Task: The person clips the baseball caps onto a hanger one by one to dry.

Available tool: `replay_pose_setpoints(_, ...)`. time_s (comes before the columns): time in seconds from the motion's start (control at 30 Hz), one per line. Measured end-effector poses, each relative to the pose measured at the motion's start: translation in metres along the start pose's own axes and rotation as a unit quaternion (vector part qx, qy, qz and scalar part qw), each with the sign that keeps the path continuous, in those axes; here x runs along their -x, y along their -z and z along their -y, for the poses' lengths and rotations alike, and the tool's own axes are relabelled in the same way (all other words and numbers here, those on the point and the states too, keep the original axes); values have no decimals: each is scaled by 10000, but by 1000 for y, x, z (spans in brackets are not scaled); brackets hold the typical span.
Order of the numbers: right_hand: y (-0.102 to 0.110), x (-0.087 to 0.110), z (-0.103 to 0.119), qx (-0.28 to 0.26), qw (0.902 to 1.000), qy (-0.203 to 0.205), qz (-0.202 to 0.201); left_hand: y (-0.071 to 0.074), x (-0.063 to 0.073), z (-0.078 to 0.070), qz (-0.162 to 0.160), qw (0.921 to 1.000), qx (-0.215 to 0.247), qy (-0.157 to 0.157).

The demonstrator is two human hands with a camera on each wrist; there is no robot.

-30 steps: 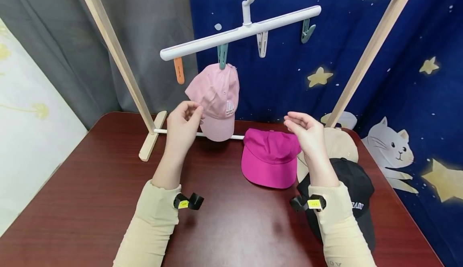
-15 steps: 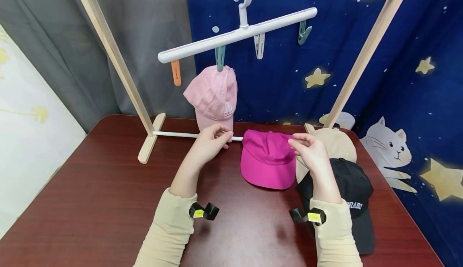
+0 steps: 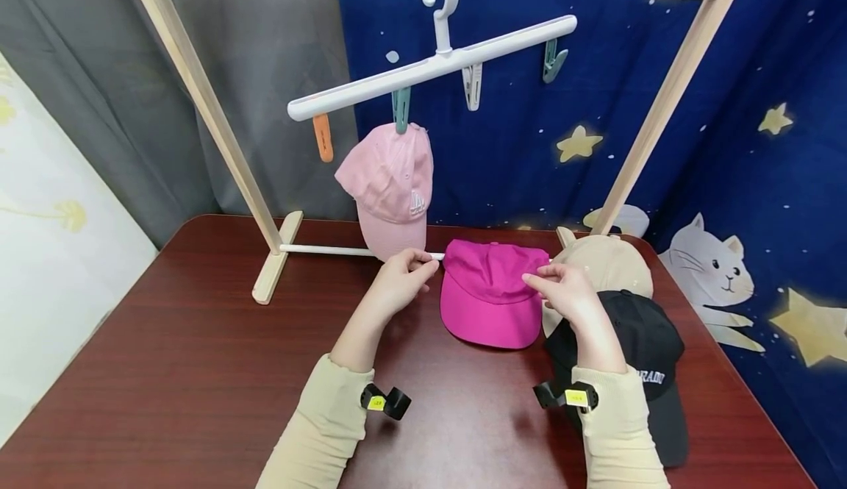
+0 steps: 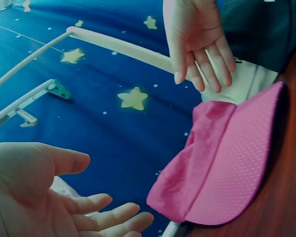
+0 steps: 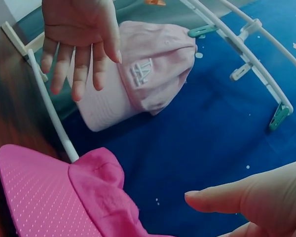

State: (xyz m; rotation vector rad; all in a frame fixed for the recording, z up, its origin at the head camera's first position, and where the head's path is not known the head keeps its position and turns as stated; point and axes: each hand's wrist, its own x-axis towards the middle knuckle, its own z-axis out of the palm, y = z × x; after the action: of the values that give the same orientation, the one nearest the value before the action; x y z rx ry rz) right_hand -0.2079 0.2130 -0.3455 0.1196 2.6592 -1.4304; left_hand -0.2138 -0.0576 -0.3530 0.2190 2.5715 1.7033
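A magenta cap (image 3: 491, 316) lies on the table, its brim toward me. My left hand (image 3: 399, 281) is just left of its crown, thumb and fingers apart with nothing between them in the left wrist view. On the cap's other side, my right hand (image 3: 565, 292) has its fingertips right by the crown, overlapping it in the head view; the right wrist view shows the thumb (image 5: 214, 200) extended. Behind my left hand, a pink cap (image 3: 392, 180) hangs by a green clothespin (image 3: 401, 110) from a tilted white hanger (image 3: 433, 68).
A beige cap (image 3: 612, 261) and a black cap (image 3: 638, 327) lie at the right, partly behind my right arm. The hanger also bears an orange clothespin (image 3: 323, 137), a white clothespin (image 3: 473, 86) and another green one. A wooden rack (image 3: 668, 106) stands at the back.
My left hand has come down and right from beside the pink cap to the magenta cap's left side. My right hand has lowered toward its right side. The caps have stayed put.
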Motion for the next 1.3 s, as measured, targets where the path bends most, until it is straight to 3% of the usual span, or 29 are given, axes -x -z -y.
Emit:
replay_pose_setpoints(0.23, -3, -1, -8, 5, 9992, -383, 146, -12, -3, 12, 91, 9983, -499, 298)
replay_pose_setpoints(0.4, -6, -6, -15, 462, 9979, -451, 89, -19, -4, 17, 135, 9973, -613, 386)
replay_pose_setpoints(0.6, -10, -13, -23, 1175, 9918, -382, 312, -29, -7, 22, 323, 9963, -523, 598)
replay_pose_setpoints(1.0, -16, -16, -25, 1242, 9911, -400, 273, -39, -12, 38, 515, 9941, 214, 933)
replay_pose_setpoints(1.3, -17, -19, -28, 1293, 9904, -458, 195, -38, -14, 41, 562, 9925, 190, 1066)
